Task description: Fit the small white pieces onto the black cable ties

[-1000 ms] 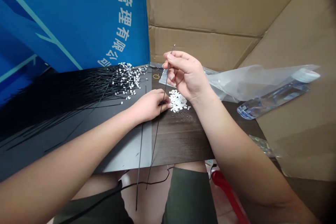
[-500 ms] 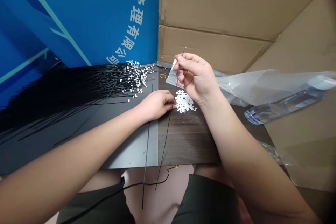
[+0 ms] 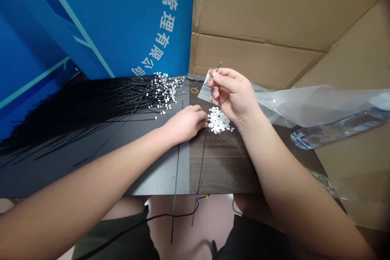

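Observation:
My right hand [image 3: 233, 91] is raised above the table, its thumb and forefinger pinching a thin black wire [image 3: 201, 162] near the upper end. The wire slants down past the table's front edge. My left hand [image 3: 189, 122] rests low, fingers drawn together at the left side of a pile of small white connector pieces [image 3: 219, 121]; whatever its fingertips hold is hidden. Another black wire [image 3: 176, 178] runs beneath the left hand and over the front edge. Left of the hands lies a large bundle of black wires [image 3: 91, 101], many tipped with white pieces [image 3: 166, 85].
A yellow rubber band [image 3: 194, 90] lies behind the left hand. To the right are a clear plastic bag [image 3: 292, 103] and a plastic bottle [image 3: 338, 130]. Cardboard [image 3: 258, 8] and a blue printed panel [image 3: 128, 16] stand behind the table. A black cable [image 3: 122, 231] hangs below the edge.
The whole view has shifted, so everything appears a little farther right. Both hands keep nearly the same poses, the right one still pinching the wire.

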The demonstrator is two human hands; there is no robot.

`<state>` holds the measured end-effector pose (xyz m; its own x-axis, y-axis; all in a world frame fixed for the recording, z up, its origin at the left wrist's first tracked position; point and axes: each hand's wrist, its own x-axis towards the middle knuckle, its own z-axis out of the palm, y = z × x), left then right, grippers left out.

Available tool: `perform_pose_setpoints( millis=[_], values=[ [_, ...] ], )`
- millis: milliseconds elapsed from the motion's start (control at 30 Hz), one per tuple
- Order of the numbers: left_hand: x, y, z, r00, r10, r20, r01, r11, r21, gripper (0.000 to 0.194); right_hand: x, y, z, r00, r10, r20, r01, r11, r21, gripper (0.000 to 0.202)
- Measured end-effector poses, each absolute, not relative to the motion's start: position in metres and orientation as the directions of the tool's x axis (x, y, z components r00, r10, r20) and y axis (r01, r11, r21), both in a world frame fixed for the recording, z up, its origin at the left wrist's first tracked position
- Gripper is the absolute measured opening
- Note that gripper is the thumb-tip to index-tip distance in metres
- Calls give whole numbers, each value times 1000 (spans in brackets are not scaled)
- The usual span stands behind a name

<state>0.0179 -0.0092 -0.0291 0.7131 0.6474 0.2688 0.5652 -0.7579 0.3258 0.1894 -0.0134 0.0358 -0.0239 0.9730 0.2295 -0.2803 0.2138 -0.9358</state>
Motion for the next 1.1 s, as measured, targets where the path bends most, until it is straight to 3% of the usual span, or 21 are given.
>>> perform_pose_setpoints(
  millis=[667,900,1100],
  values=[
    [17,-14,-30,717,638,282,631,-765,129,23,188,-12,34,12,973,231,-286,225,-931,26],
    [19,-21,-22,763,593,256,623,-780,-50,31,185,-14,33,5,974,228,-298,219,-929,27],
    [18,-18,-21,755,607,248,625,-781,9,37,186,-12,31,7,975,220,-291,213,-933,25]
  ],
)
